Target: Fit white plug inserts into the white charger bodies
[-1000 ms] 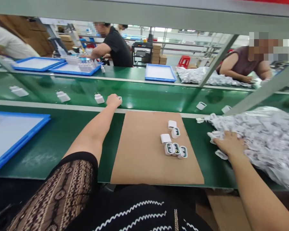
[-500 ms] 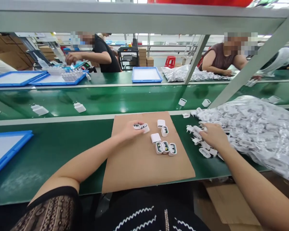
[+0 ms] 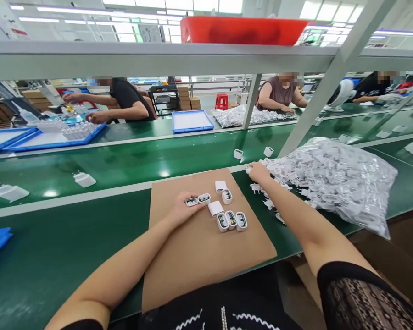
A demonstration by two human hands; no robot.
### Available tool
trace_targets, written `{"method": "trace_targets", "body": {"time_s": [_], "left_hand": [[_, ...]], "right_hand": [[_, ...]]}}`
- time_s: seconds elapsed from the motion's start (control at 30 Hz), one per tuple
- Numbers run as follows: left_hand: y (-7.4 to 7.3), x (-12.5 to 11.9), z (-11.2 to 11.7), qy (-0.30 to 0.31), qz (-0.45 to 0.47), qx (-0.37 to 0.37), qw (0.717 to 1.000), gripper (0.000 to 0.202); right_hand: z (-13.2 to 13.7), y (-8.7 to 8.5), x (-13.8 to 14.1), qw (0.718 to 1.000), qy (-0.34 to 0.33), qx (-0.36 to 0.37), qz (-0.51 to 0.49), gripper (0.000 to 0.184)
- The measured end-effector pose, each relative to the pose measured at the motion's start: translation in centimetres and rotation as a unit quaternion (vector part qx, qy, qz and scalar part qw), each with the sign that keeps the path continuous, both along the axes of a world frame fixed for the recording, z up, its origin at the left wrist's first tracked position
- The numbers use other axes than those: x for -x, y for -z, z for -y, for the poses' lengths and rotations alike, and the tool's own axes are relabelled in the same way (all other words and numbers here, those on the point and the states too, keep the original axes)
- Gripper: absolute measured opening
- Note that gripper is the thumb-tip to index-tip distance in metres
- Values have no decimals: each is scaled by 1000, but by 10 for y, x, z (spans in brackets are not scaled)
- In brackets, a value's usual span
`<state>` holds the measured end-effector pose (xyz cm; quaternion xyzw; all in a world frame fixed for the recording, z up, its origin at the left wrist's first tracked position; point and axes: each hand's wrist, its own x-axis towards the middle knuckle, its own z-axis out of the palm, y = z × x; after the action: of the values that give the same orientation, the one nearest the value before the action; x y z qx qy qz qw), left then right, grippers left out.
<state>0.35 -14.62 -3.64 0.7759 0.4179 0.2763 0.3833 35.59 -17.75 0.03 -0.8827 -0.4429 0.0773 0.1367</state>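
Observation:
My left hand (image 3: 183,207) rests on the brown cardboard sheet (image 3: 199,256), its fingers closed round two small white charger shells (image 3: 198,200). Just right of it lie several more white charger shells (image 3: 230,220) in a loose cluster on the cardboard. My right hand (image 3: 259,173) reaches to the near left edge of a big heap of white plug parts (image 3: 330,178) in clear plastic, fingers curled down among the loose pieces; what it holds is hidden.
A green conveyor belt (image 3: 124,165) runs behind the cardboard with single white chargers (image 3: 84,179) on it. Blue trays (image 3: 192,121) sit on the far side, where other people work. A grey frame post (image 3: 316,105) slants over the heap. A red bin (image 3: 241,30) sits on the upper shelf.
My left hand pulled back from the conveyor belt to the cardboard, bringing two white shells. My right hand moved from the heap's near side to its far left edge. My view tilted upward.

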Motion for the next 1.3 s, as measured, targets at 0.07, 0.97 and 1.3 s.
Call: {"method": "trace_targets", "body": {"time_s": [0.07,0.97,1.3], "left_hand": [[-2,1,-3,10,-1,-31,999,26],[-17,37,93,189,71,-102,974,17],[-3,41,84,246,68,-9,967,73]], "right_hand": [[9,0,0,999,-8,-44,-24,33],[158,3,132,775,-10,-363,-517,32],[179,-9,174,844,-215,-266,-414,26]]}}
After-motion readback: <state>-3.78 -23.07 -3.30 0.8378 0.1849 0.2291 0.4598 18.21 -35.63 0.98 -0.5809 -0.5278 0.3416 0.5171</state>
